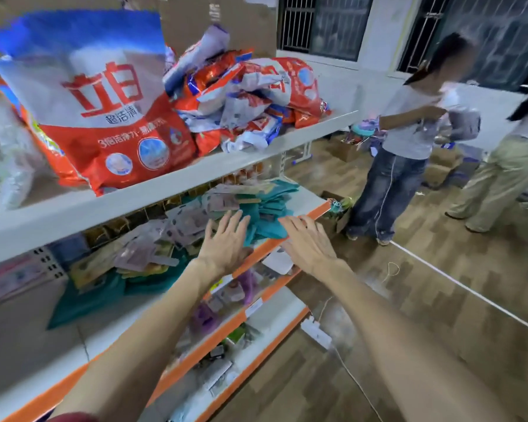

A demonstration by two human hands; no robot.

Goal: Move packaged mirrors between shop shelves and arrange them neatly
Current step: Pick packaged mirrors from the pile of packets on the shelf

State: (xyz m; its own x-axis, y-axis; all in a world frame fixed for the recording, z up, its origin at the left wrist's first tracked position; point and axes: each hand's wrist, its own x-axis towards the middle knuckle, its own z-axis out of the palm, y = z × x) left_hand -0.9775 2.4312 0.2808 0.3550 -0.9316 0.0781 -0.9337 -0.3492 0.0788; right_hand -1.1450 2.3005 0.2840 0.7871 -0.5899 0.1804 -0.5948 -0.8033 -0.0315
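Left hand and right hand, fingers straight and empty, spread over flat, thin teal packs on the orange-edged shelf

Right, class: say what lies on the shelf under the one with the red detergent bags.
Teal and pinkish flat packets lie heaped there; the open left hand and right hand reach over its orange front edge. The upper shelf hides the back of the heap.

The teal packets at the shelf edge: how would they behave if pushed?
The teal packets look flat and thin, so probably light. They overlap in a loose heap, so likely to slide apart. Some reach the orange shelf edge and might fall off.
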